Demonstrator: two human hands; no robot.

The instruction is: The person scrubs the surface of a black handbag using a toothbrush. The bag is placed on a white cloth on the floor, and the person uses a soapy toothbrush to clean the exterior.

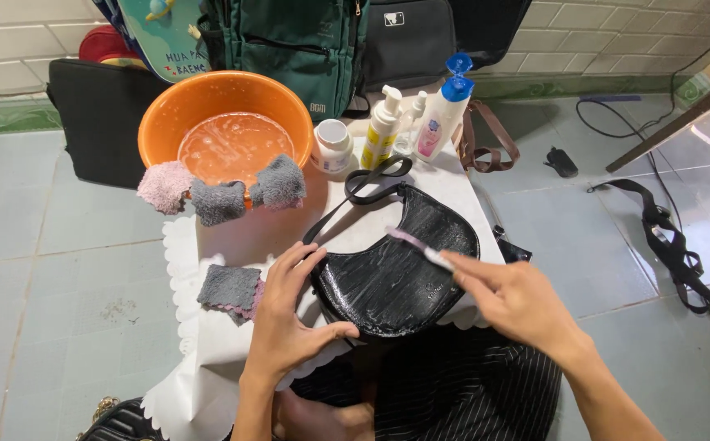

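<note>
Black bag (391, 265) lay flat on white cloth (208, 343). Left hand (289, 322) pressed bag edge, open, keeping it steady. Right hand (514, 298) pinched small brush (416, 245) over bag.

At the far edge of your tabletop (232, 237) stand a squat white jar (332, 145), a white pump bottle with a yellow label (382, 131), and a white bottle with a blue pump and pink label (439, 118).
</note>
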